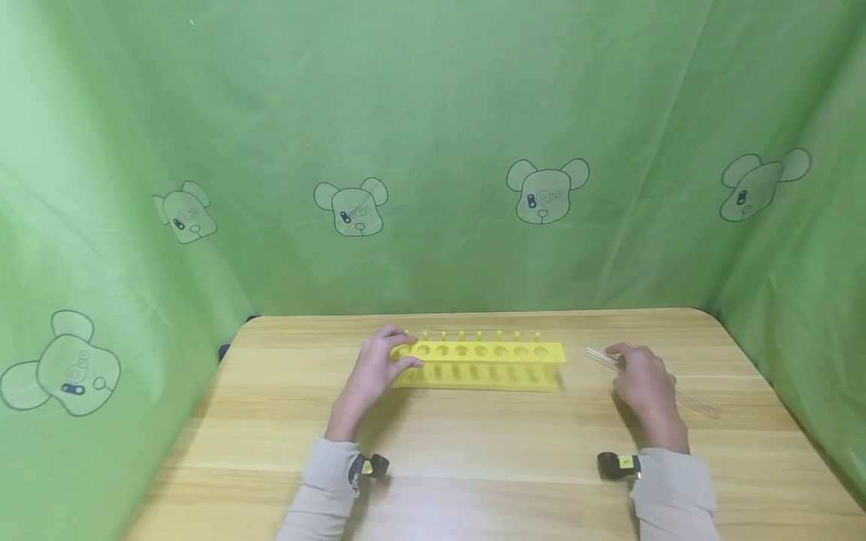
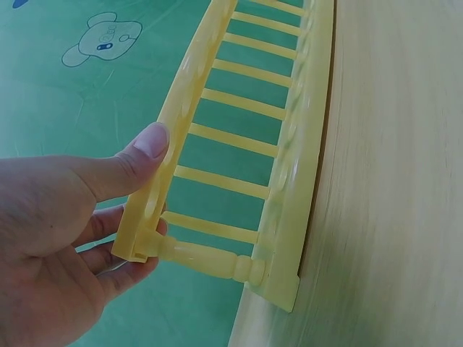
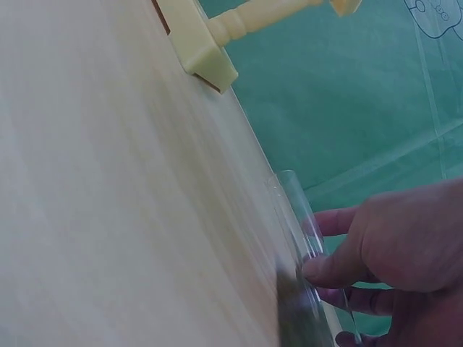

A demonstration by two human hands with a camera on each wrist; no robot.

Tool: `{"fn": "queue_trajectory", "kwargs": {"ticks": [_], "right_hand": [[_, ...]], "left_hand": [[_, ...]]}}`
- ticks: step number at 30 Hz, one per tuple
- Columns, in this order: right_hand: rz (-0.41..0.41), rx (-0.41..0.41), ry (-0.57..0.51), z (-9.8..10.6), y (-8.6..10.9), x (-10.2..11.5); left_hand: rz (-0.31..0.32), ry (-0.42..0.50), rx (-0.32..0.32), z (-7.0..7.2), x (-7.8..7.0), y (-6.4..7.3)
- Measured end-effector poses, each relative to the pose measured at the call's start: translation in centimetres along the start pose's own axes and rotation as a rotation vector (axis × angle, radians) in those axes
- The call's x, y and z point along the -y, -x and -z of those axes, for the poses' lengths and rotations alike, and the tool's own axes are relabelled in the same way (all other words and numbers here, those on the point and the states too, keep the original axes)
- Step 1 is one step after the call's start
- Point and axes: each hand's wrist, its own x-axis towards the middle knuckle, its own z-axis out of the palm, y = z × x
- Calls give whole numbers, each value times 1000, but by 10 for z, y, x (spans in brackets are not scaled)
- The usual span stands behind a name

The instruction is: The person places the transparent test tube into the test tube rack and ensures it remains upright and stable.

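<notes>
A yellow test tube rack (image 1: 479, 352) stands on the table, with a row of round holes along its top bar and a row of pegs behind. My left hand (image 1: 375, 367) grips the left end of its top bar. In the left wrist view, the thumb (image 2: 150, 141) lies on one side of the bar and the fingers reach round the other. To the right of the rack, my right hand (image 1: 644, 379) pinches a clear test tube (image 3: 298, 199) between thumb and fingers. The tube (image 1: 697, 404) lies slantwise, low over the tabletop, its middle hidden by the hand.
The light wood table (image 1: 487, 466) has rounded far corners. Green curtains (image 1: 433, 90) with printed bear heads hang behind it and along both sides. Each wrist wears a strapped black camera (image 1: 612, 466) over a light sleeve.
</notes>
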Motion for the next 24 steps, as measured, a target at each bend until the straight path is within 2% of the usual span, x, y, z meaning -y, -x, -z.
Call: {"fn": "queue_trajectory", "kwargs": {"ticks": [9,24], "right_hand": [[20,-18,-6,4,0,3],[41,-77,-12,17,2,14]], "left_hand": [[15,9,8,-2,3,-1],[-3,10,-5,-1,1,0]]}}
